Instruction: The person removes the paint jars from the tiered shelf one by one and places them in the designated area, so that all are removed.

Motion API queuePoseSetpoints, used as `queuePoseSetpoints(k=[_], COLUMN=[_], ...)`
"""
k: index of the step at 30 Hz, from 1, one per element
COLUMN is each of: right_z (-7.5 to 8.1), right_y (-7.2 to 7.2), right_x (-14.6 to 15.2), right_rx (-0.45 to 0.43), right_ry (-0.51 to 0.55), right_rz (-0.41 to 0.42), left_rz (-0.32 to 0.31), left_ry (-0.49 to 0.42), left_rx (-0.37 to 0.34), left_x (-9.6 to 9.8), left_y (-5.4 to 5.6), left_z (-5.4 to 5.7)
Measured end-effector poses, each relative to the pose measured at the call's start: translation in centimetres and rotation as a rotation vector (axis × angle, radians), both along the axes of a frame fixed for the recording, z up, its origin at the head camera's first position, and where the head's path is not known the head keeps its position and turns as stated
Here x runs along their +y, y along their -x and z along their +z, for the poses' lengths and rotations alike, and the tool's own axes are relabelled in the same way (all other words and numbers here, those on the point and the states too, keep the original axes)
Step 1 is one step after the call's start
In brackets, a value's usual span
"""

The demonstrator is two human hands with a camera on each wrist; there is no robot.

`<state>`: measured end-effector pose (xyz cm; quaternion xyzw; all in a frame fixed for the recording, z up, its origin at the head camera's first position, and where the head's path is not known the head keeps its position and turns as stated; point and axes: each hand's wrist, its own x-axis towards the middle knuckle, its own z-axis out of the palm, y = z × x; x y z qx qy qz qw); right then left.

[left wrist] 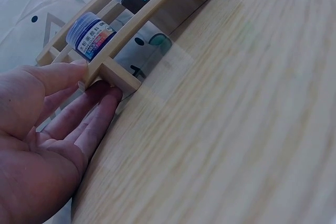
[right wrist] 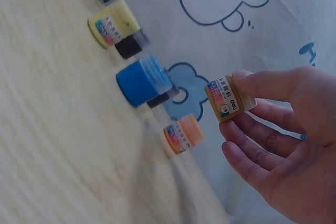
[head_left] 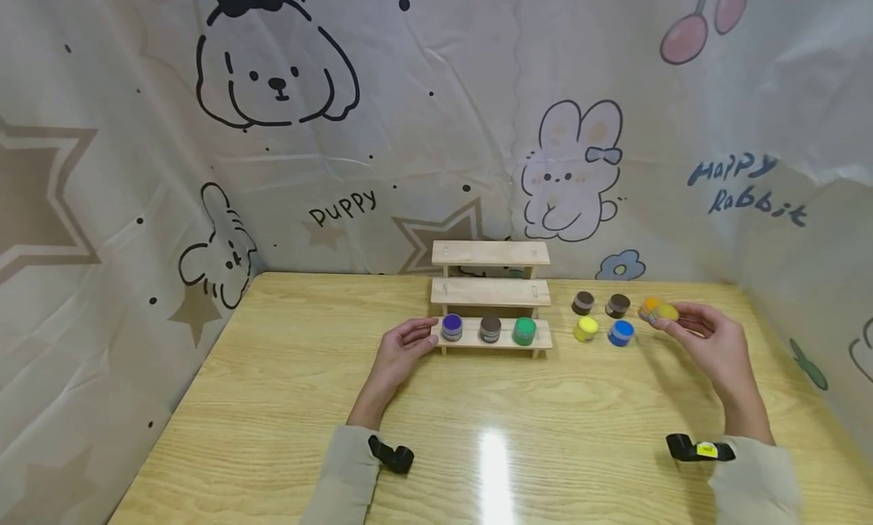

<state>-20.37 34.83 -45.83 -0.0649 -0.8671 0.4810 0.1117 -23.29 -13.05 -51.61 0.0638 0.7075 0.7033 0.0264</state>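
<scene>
Between thumb and fingers, my right hand [head_left: 719, 351] pinches a small ochre-yellow paint jar [right wrist: 224, 99], lifted above the table. Just beyond it an orange paint jar [right wrist: 184, 135] stands on the tabletop, partly covered by the held jar in the head view. My left hand [head_left: 398, 357] holds the left end of a three-step wooden rack [head_left: 491, 292], thumb at the lowest board's end and fingers beneath, by the leg. On that lowest board a purple jar [head_left: 452, 327], a dark brown jar [head_left: 490, 329] and a green jar [head_left: 524, 331] stand in a row.
Right of the rack stand a yellow jar [head_left: 586, 329], a blue jar [head_left: 621, 333] and two dark jars, one behind the yellow [head_left: 583, 303] and one behind the blue [head_left: 617, 306]. A printed cloth [head_left: 409, 154] hangs along the back edge of the wooden table [head_left: 307, 404].
</scene>
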Motion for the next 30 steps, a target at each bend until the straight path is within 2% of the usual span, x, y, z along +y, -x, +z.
queuePoseSetpoints(k=[12,15,26,30], right_z=[-2.7,-3.0,-2.8,-2.3], right_y=[0.8,0.9,0.4,-0.1], right_x=[1.1,1.2,0.9,1.0], right_rx=[-0.158,-0.171,-0.184,-0.161], right_ry=[-0.059,-0.073,-0.048,-0.058], right_rz=[-0.021,-0.014,0.005,0.015], left_rz=[-0.005,0.001,0.002,-0.003], left_ry=[0.001,-0.001,0.000,0.000], left_rx=[0.020,0.021,-0.008,-0.014], left_x=[0.0,0.0,0.0,0.0], left_y=[0.1,0.1,0.0,-0.1], left_z=[0.0,0.0,0.1,0.1])
